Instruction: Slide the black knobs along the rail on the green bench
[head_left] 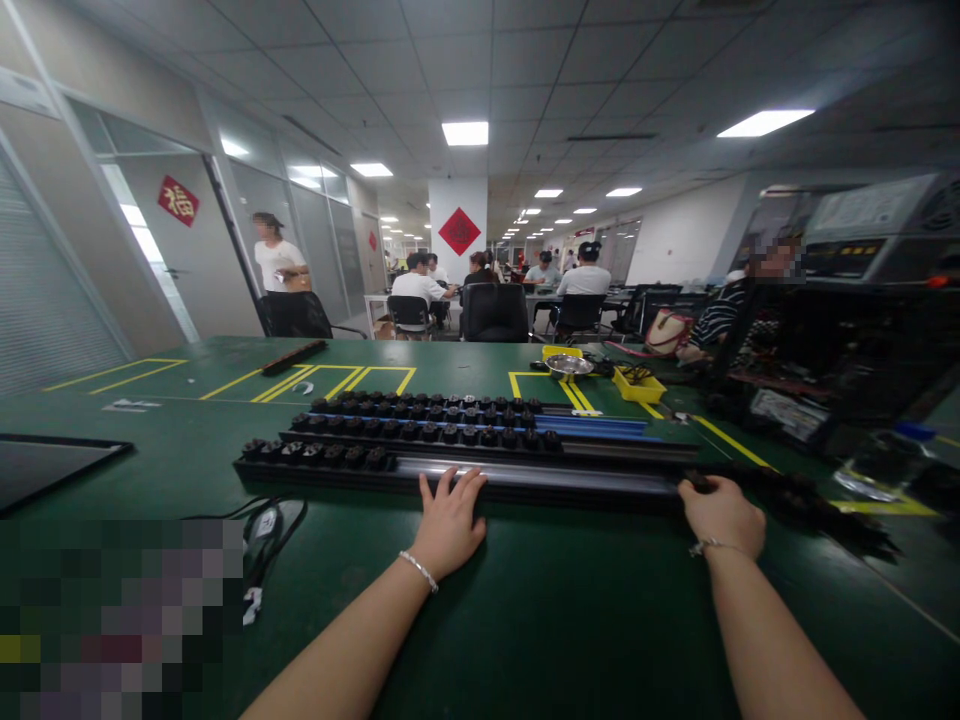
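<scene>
Hands (450,525) at long black rail (555,482)

From here I see a broad green-topped table (570,620) marked with yellow tape lines. Long black rails (540,478) studded with round black knobs lie across it, a blue strip (607,428) among them. Around these sit a shiny round metal bowl (568,366), a yellow plastic bin (639,386), a dark flat tray (52,465) and a looped black cable (279,540).

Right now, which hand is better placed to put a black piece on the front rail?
Probably the right hand: it pinches a small black piece by the right end of the front rail. The left hand has spread fingers against the rail's middle, gripping nothing.
</scene>
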